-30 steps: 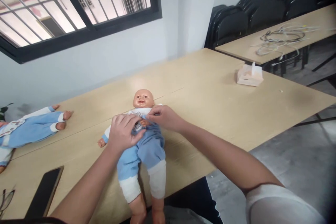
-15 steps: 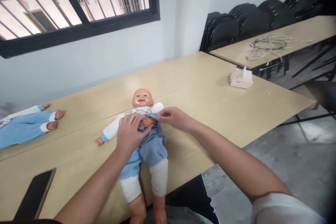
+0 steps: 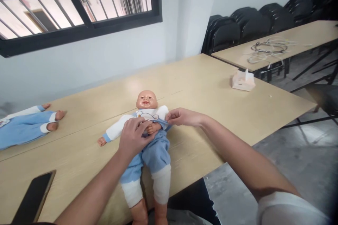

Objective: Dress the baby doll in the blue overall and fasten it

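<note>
Two baby dolls lie on the nearer wooden table [image 3: 206, 88]: the dressed doll [image 3: 155, 151] on its back at the middle of the near edge, both lower legs reaching over it, and a second doll [image 3: 25, 128] cut off at the left. Both bare hands are on the first doll. The left hand [image 3: 134, 135] rests across its belly, fingers curved by the doll's small hand [image 3: 151, 128]; whether it grips, I cannot tell. The right hand [image 3: 182, 116] pinches a fold of blue cloth [image 3: 165, 124] between thumb and fingertips at the doll's side; cuff or waistband is unclear. One smartphone [image 3: 34, 197] lies at lower left. The only container is a pale tissue box [image 3: 243, 83], one white tissue [image 3: 246, 74] standing up from its top. A second table [image 3: 303, 37] bears tangled cables [image 3: 271, 47], too jumbled to count; behind it stand at least four stacks of black chairs [image 3: 225, 35].
</note>
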Motion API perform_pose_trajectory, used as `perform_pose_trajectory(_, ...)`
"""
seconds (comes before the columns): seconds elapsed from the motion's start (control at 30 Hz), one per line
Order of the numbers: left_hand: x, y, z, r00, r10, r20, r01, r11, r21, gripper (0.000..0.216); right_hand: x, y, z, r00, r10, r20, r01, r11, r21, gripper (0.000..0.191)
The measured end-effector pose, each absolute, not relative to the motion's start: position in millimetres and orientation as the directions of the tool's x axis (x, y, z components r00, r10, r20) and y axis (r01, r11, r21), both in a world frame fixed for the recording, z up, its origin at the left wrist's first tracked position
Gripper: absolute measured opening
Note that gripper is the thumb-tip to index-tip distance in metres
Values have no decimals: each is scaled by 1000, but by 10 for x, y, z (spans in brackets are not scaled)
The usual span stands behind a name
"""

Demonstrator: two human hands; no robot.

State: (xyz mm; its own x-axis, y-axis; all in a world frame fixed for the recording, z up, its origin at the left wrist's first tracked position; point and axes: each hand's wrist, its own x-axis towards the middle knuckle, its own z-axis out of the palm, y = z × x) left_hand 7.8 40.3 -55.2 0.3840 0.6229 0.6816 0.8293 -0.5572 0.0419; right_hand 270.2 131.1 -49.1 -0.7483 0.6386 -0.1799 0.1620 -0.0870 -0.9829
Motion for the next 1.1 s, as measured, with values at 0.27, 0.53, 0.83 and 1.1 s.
perform_pose_trajectory(0.27,135,390,-477,425,612,667,806,-591,28,26,2624,1228,-337,-587,784,-202,187,-111,-976,24)
perform_pose_trajectory(0.53,352,326,-288,514,569,643,745,-667,-5,19,2506,1263,-433,-626,743,-238,-125,-397,-909,35)
perform_pose_trajectory(0.83,349,297,-267,505,601,620,604,-759,244,22,2331,1598,-656,-623,762,-176,-230,-393,-891,22)
perform_pose_trajectory(1.1,71,244,-65,455,663,594,479,-745,465,26,2168,2059,-710,-623,721,-304,-126,-475,-871,14)
